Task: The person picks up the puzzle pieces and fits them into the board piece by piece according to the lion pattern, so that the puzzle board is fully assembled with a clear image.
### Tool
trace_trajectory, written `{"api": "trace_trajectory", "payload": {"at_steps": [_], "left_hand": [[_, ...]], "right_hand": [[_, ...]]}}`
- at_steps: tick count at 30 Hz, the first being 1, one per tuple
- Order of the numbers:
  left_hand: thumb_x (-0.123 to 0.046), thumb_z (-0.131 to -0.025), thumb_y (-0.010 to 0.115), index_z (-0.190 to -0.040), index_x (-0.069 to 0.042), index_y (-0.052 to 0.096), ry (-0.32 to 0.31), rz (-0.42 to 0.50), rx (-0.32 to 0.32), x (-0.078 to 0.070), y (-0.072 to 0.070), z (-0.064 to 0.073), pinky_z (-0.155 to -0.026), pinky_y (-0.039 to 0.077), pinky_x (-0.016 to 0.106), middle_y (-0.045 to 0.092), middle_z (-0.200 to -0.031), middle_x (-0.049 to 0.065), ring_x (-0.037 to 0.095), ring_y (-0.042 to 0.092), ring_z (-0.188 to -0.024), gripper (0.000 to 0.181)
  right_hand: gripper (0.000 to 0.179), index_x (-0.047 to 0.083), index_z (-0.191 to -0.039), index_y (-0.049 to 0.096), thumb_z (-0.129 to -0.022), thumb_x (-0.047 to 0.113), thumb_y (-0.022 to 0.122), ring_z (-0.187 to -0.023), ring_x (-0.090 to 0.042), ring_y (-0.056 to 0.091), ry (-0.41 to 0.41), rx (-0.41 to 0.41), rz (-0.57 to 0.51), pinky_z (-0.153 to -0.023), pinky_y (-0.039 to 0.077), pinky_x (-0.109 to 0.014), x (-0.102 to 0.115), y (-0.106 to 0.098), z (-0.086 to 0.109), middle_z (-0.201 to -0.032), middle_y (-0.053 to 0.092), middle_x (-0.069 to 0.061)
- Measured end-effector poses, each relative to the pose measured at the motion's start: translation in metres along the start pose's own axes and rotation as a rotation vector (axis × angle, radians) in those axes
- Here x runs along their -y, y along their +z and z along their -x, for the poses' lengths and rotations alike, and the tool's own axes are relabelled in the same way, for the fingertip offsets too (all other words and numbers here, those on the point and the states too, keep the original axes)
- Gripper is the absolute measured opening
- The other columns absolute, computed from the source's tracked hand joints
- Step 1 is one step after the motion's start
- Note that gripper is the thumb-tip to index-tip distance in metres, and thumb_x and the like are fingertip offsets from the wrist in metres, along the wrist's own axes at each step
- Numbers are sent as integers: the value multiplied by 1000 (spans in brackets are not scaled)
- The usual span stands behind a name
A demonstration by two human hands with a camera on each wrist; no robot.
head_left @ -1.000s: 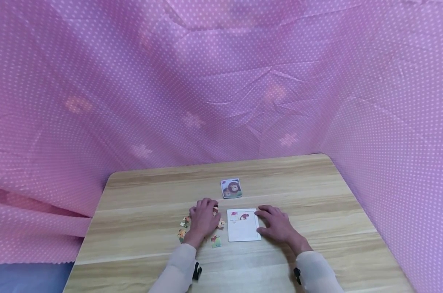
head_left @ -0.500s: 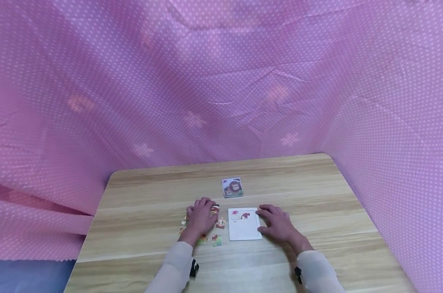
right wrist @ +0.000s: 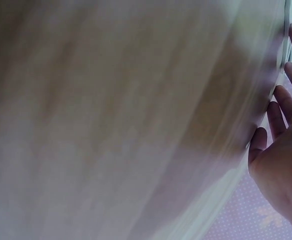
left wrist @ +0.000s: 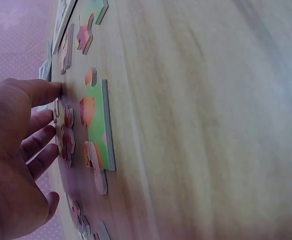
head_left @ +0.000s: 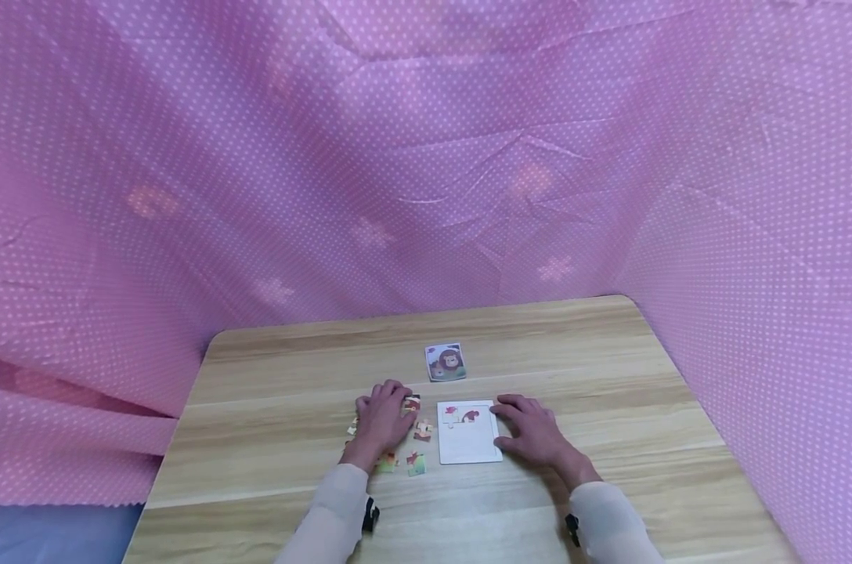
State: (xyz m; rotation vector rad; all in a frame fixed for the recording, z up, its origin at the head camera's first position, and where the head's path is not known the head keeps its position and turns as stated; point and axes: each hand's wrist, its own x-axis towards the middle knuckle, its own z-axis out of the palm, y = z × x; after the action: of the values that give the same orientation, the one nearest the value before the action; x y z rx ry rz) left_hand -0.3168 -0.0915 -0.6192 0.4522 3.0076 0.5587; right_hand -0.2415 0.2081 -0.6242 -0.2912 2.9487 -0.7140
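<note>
My left hand point(head_left: 380, 423) lies over loose jigsaw pieces on the table, fingers loosely bent. A dark red-brown piece point(head_left: 412, 403) shows at its thumb and fingertips, and other pieces are hidden beneath it. In the left wrist view a green and orange piece point(left wrist: 98, 120) lies flat beside the hand. My right hand point(head_left: 532, 435) rests with thumb and index fingertips at the right edge of a white puzzle tray point(head_left: 468, 449). Along the top of the tray lie a piece with a pink flower point(head_left: 450, 412) and a piece with a red-brown curve point(head_left: 471, 417).
A square lion picture card point(head_left: 445, 362) lies behind the tray. Between left hand and tray are a brown and cream piece point(head_left: 423, 431) and a green piece with red point(head_left: 416, 464). Pink dotted cloth point(head_left: 426, 196) hangs around the wooden table point(head_left: 271, 439).
My left hand has shifted slightly left, baring more of the red-brown piece and a green piece near the wrist while covering pieces on the left. The right hand stays at the tray's edge.
</note>
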Motion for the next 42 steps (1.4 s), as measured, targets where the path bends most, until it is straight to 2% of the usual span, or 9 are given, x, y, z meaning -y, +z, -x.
{"api": "trace_trajectory", "payload": {"at_steps": [12,19,23,27,31,35,42], "left_hand": [[-40,-82,71,-119,-20,63,-64,95,16,-3,0,-1,-100,27,51,54,-127,2,23,45,-118,43],[-36,-79,76,-113,-27,60,-74,119,2,-6,1,4,-96,27,47,64,-106,-7,16,50,-101,38],[-33,-79,75,-108,-29,61,-80,143,-14,-7,3,7,-95,27,46,64,-95,-12,14,51,-93,33],[-30,-82,72,-105,-29,62,-92,201,-23,-10,3,11,-89,33,41,62,-87,-13,12,54,-86,25],[-28,-87,66,-103,-28,63,-89,229,-41,-15,3,12,-83,38,37,61,-83,-12,12,55,-80,16],[-26,-87,61,-103,-27,63,-63,233,-68,-20,3,13,-80,38,35,60,-79,-13,11,54,-78,16],[-26,-86,62,-103,-26,64,-23,278,-80,-33,2,17,-75,36,32,58,-76,-13,9,52,-75,17]], "right_hand": [[56,24,-131,59,-80,38,76,-132,-31,40,8,32,30,-93,38,-53,11,-9,1,-145,47,-5],[55,23,-130,59,-80,38,77,-131,-31,42,8,40,61,-93,39,-53,11,-8,2,-142,49,-5],[55,23,-129,59,-79,37,77,-129,-30,43,9,44,67,-92,40,-53,12,-9,4,-142,49,-4],[55,23,-128,60,-79,38,77,-128,-29,43,2,46,72,-91,40,-52,12,-11,7,-141,49,-4],[55,23,-129,60,-78,39,77,-128,-29,43,4,46,69,-91,40,-51,12,-12,9,-141,49,-3],[55,24,-128,60,-78,39,78,-128,-30,44,6,35,61,-90,40,-51,12,-11,10,-140,50,-3],[55,26,-128,60,-78,41,77,-128,-29,44,13,34,66,-90,40,-50,13,-8,13,-140,49,-3]]}}
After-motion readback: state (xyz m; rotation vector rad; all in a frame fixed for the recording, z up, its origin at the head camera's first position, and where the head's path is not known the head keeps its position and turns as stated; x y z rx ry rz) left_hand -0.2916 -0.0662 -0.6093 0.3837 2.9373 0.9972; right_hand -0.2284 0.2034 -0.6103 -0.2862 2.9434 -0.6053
